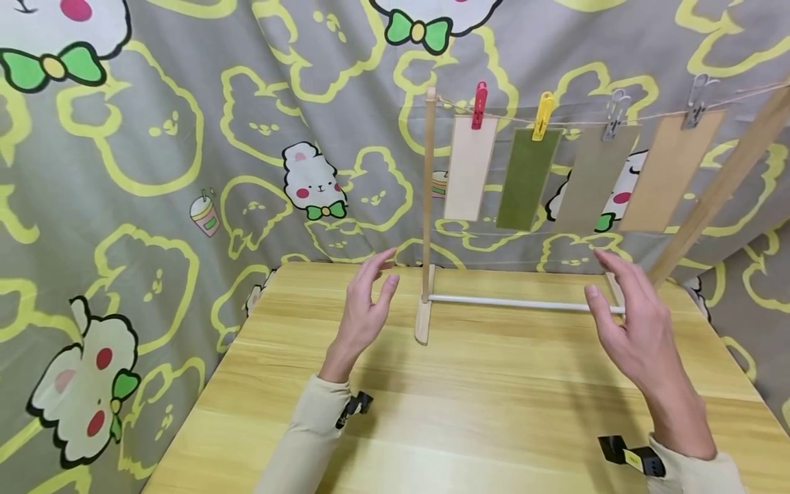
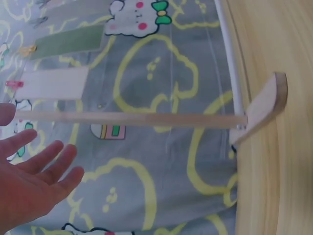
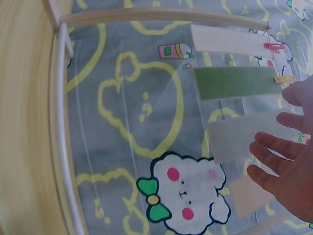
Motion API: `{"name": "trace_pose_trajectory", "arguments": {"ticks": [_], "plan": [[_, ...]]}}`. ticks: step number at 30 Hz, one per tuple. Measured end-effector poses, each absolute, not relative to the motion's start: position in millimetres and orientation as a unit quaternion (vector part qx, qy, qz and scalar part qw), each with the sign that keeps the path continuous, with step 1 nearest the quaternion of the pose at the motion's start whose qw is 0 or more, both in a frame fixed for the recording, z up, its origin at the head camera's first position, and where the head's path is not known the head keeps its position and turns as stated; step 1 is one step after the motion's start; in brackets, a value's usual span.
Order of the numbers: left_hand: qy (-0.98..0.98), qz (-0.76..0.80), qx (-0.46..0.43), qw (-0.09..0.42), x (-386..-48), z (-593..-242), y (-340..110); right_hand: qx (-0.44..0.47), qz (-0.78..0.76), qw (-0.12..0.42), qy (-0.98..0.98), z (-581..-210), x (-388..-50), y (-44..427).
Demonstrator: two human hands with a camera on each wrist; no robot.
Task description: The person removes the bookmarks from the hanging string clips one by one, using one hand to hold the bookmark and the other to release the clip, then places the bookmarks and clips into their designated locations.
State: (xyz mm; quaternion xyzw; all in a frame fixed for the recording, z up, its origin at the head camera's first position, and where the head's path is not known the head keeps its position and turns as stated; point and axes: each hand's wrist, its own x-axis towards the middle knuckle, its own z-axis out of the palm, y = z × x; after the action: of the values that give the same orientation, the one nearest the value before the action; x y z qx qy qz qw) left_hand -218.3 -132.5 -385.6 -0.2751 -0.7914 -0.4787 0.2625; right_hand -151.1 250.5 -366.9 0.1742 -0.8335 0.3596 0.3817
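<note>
My left hand point(image 1: 364, 309) hovers over the table beside the rack's left post point(image 1: 428, 206), fingers loosely extended and holding nothing. Near the rack's right side, my right hand point(image 1: 636, 329) is raised with relaxed fingers, also holding nothing. On the rack's string hang a cream strip point(image 1: 470, 168) by a red clothespin point(image 1: 479, 105), a green strip point(image 1: 529, 180) by a yellow clothespin point(image 1: 542, 116), a grey-beige strip point(image 1: 595, 178) by a grey clothespin point(image 1: 616, 115), and a tan strip point(image 1: 671, 171) by another grey clothespin point(image 1: 697, 101).
A white bar point(image 1: 518, 302) joins the rack's wooden feet, the left foot point(image 1: 422, 322) resting on the wooden table point(image 1: 469, 425). Behind hangs a grey patterned curtain point(image 1: 259, 137). Each sleeve carries a small black wrist device, as at the right wrist device point(image 1: 642, 460).
</note>
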Motion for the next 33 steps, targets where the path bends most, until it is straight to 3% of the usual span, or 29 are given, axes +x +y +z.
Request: {"name": "trace_pose_trajectory", "arguments": {"ticks": [9,20,33], "plan": [[-0.745,-0.545,-0.258,0.285,-226,-381,-103,0.189,0.376,0.389,-0.819,-354,-160,239],[-0.714,-0.588,-0.257,0.279,-212,-342,-76,0.205,0.383,0.406,-0.804,-340,-173,227],[-0.695,-0.601,-0.275,0.283,-254,-364,-61,0.216,0.364,0.417,-0.804,-322,-184,214]]}}
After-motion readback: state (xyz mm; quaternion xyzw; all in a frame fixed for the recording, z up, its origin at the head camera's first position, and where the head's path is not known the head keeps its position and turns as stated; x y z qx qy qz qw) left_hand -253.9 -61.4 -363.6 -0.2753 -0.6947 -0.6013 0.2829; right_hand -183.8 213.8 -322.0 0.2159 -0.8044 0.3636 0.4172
